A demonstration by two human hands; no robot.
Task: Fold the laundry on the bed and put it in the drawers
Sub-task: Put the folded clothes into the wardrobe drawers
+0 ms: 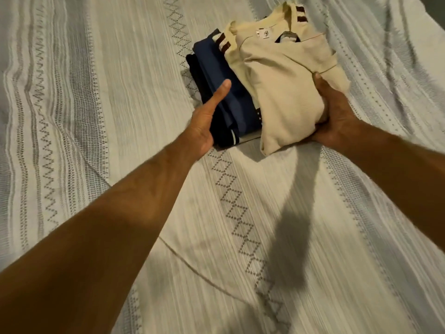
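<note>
1. Cream folded knit shirt with maroon-striped cuffs (284, 75) tops a stack lying on the white woven bedspread with grey diamond stitching (120, 92).
2. Beneath it lie a folded blue garment (224, 75) and a black one (202, 80).
3. Right hand (334, 116) grips the shirt's near corner — thumb on top.
4. Left hand (204, 121), fingers straight, presses flat against the stack's side — holding nothing.

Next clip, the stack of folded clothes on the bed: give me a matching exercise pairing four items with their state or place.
Column one:
1. cream shirt
2. blue garment
3. left hand
4. right hand

Column two:
a. open, flat against the stack's left side
b. on top of the stack
c. grips the top shirt's near right edge
d. folded under the cream shirt

Pairs: 1-b, 2-d, 3-a, 4-c
</note>
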